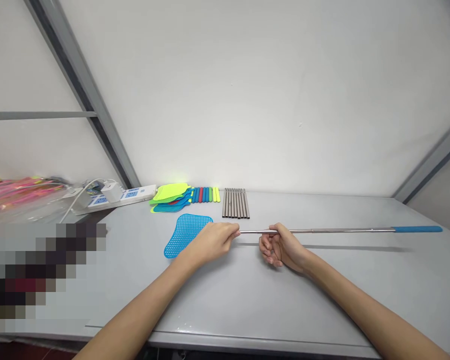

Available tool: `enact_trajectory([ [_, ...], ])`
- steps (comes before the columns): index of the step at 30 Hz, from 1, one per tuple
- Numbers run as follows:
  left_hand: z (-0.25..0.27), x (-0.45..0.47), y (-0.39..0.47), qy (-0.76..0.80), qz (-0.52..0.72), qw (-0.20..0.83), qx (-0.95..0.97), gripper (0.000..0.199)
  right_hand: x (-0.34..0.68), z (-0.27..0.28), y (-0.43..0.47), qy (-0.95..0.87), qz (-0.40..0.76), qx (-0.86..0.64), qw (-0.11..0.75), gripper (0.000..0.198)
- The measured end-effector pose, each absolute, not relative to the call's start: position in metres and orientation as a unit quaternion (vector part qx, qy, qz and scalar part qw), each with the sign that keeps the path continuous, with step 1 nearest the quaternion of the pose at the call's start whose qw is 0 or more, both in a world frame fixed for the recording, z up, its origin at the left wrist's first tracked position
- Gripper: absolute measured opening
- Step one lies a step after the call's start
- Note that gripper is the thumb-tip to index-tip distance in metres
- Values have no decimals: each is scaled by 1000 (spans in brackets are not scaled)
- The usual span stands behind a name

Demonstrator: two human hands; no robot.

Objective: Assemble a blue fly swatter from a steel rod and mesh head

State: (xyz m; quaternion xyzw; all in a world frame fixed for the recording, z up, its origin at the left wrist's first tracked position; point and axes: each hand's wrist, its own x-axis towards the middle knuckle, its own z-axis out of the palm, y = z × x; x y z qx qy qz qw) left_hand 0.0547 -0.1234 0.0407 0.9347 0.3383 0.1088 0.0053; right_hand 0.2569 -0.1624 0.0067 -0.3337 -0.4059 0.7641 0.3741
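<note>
wall (247, 100) fills most of the upper half of the frame, white, with a grey post (84, 80) slanting down at the left. below it a pale grey tabletop (270, 300) spreads across the lower half. a steel rod (345, 230) runs level from the centre toward the right edge, raised off the surface; a blue handle (418, 229) covers its right end. pink items (18, 195) blur at the left edge, and a white power strip (140, 192) lies just to their right. left of centre, a blue mesh paddle (185, 235) shows partly behind the left hand (218, 241), whose fingertips are pinched on the rod's left end; the hand hides whether rod and paddle join. the right hand (283, 248), near the centre, holds the rod lightly, thumb over it and other fingers loosely curled beneath. farther back, left of centre, stacked paddles (170, 191) in yellow, green and blue sit beside the power strip. steel tubes (236, 203) lie side by side near the middle, and between tubes and stack is a row of coloured grips (206, 194).
</note>
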Motion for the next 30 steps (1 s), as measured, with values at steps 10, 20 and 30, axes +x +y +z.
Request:
enact_trajectory([
  [10,38,60,-129,358,81,-24,930,25,258,3,-163,-423,779,-316,339,38],
  [20,39,65,-135,359,73,-37,930,23,255,3,-165,-420,788,-293,342,37],
  [30,38,70,-140,374,54,-30,925,19,250,4,-166,-430,780,-304,338,39],
])
